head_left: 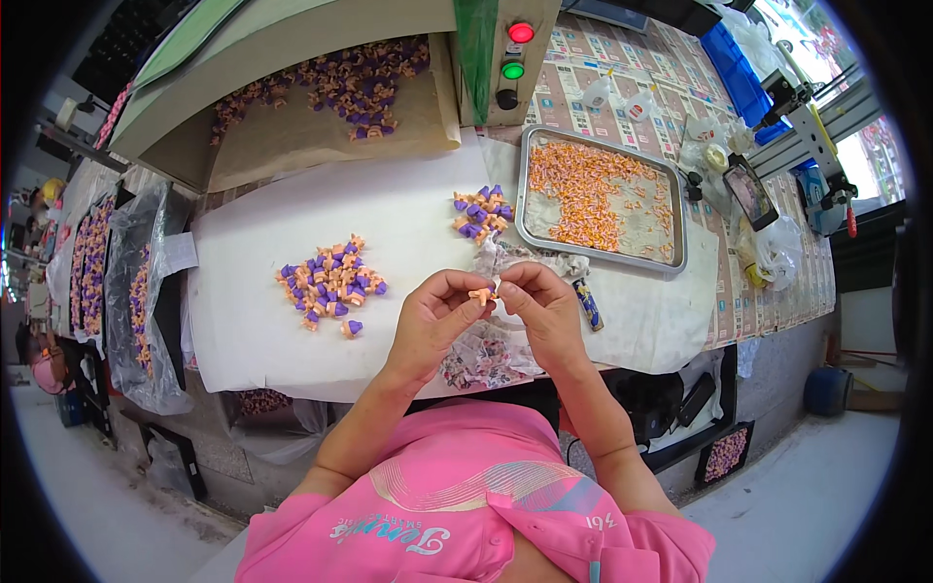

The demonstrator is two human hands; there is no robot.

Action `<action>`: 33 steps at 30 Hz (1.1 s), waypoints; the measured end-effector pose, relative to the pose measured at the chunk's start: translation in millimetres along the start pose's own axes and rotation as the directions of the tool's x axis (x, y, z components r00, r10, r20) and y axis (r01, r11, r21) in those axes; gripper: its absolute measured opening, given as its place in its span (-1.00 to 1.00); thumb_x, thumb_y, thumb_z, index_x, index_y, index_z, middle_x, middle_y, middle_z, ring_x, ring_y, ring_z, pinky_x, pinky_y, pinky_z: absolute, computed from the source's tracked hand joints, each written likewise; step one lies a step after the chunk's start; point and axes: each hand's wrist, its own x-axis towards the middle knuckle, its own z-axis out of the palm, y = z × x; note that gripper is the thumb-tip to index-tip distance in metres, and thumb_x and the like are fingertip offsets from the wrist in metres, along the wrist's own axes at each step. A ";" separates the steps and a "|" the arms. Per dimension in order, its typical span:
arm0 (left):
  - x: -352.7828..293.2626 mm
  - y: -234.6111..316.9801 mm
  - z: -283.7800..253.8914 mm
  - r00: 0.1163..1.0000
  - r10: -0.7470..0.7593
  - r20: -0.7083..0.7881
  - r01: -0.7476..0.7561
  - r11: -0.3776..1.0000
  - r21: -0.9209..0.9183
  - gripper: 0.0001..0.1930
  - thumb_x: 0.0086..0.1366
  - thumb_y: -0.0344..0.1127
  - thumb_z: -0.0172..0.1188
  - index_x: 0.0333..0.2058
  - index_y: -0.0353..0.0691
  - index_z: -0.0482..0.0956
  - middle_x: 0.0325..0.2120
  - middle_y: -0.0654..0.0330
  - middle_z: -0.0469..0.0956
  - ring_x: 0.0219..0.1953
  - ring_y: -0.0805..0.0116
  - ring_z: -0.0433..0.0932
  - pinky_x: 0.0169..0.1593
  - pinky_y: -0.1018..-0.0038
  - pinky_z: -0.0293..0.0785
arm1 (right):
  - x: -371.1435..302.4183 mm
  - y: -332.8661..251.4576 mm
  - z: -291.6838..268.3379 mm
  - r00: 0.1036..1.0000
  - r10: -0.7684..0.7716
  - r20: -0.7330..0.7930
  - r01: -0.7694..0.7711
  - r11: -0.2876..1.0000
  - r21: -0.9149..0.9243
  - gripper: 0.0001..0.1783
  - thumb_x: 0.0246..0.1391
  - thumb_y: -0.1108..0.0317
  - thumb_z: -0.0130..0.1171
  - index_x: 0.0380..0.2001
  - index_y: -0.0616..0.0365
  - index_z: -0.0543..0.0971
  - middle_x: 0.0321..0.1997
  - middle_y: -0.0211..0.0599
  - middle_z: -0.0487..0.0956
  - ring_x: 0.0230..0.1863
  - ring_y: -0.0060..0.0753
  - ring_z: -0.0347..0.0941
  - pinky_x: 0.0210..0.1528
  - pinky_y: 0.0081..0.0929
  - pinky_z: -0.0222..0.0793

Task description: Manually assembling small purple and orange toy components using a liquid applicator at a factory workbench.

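Observation:
My left hand (434, 325) pinches a small peach-coloured plastic figure piece (480, 295) between thumb and fingers. Thumb and fingertips of my right hand (547, 313) are closed right beside that piece; whatever they grip is too small to make out. Left of my hands, a heap of peach and purple figure pieces (328, 282) lies on the white sheet (243, 330). A smaller cluster of similar pieces (482, 212) sits just beyond my fingers. At the far right is a metal tray (522, 189) holding many tiny orange and white parts.
Crumpled patterned cloth (486, 355) lies under my hands, with a blue tube-like item (588, 304) to its right. A machine opening (282, 155) at the back holds more pieces. White bottles (638, 105) and a phone on a stand (748, 189) are at the right.

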 end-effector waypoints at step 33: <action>-0.8 -12.1 20.1 0.902 0.430 -0.027 -0.395 0.850 0.347 -0.77 0.09 -0.68 0.16 -0.24 -0.35 0.51 -0.13 0.09 0.52 -0.23 0.53 0.51 -0.12 0.60 0.49 | -18.0 21.7 13.2 0.977 -0.188 -0.099 0.189 0.982 0.007 -0.81 0.15 0.48 0.19 -0.18 0.22 0.45 -0.25 -0.46 0.49 -0.22 -0.69 0.41 -0.16 -0.72 0.35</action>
